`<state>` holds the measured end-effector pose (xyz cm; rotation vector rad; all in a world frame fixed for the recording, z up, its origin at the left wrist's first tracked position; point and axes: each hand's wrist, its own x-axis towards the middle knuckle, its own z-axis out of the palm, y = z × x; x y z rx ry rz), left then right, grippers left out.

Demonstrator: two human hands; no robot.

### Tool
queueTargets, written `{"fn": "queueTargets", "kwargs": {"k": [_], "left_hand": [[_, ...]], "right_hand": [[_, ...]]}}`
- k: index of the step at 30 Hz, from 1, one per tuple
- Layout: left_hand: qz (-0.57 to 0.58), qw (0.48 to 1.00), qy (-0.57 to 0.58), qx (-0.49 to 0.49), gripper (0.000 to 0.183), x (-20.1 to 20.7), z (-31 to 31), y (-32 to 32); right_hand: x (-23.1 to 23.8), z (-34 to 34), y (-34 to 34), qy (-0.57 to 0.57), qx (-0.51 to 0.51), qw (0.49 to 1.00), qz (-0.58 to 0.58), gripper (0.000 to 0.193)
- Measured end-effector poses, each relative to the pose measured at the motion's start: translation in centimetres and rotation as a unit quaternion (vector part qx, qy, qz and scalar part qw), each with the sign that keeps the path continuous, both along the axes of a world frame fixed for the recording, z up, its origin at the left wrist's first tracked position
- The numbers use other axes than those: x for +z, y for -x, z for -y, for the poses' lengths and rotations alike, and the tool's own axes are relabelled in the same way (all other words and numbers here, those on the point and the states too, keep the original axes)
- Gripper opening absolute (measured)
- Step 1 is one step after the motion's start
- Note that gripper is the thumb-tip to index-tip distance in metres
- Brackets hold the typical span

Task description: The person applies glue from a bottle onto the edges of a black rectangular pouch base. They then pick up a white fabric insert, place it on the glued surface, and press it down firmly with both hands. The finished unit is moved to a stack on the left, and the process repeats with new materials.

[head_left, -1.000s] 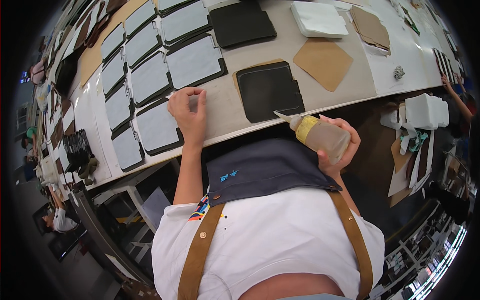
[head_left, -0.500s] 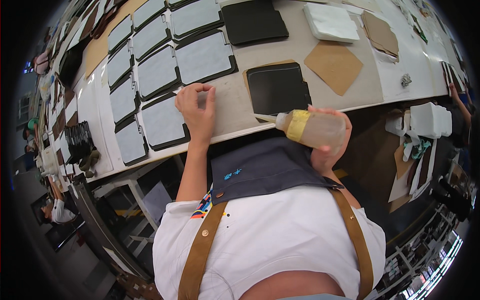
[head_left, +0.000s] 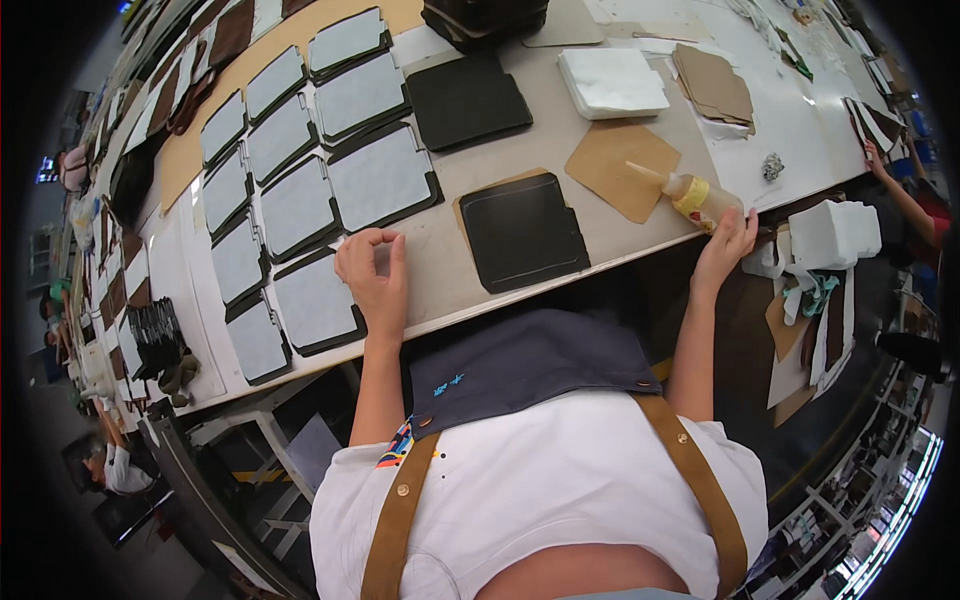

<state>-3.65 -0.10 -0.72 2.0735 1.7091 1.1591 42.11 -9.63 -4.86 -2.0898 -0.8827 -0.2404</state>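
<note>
My left hand (head_left: 372,280) is at the near edge of the table, its fingers curled toward the thumb. What it holds, if anything, is hidden. Beside it lie rows of black panels faced with pale grey sheets (head_left: 310,297). Out to the right, my right hand (head_left: 727,243) has its fingers round the base of a clear squeeze bottle (head_left: 712,203) with a yellow band. The bottle is tilted low at the table edge, its long nozzle pointing left over a tan square sheet (head_left: 615,165). Between my hands a black panel (head_left: 523,232) lies on a brown sheet.
Farther back are another black panel (head_left: 468,102), a dark bulky object (head_left: 485,20), a white stack (head_left: 612,82) and brown card pieces (head_left: 714,85). A crumpled silvery lump (head_left: 772,167) sits at the right. Another person's arm (head_left: 898,192) reaches in at the far right.
My right hand has carried the squeeze bottle from near the front of the black panel rightward and away from me. My left hand has kept its curled pose beside the grey-faced panels.
</note>
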Motion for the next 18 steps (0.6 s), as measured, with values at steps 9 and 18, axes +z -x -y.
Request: {"fn": "queueTargets", "kwargs": {"k": [9, 18], "left_hand": [[-0.007, 1.0, -0.002, 0.007, 0.011, 0.3, 0.2, 0.0], [0.006, 1.0, 0.004, 0.016, 0.013, 0.2, 0.1, 0.1]], "right_hand": [[9.1, -12.7, 6.4, -0.012, 0.355, 0.927, 0.121, 0.031], [6.7, -18.1, 6.1, 0.077, 0.378, 0.91, 0.152, 0.006]]}}
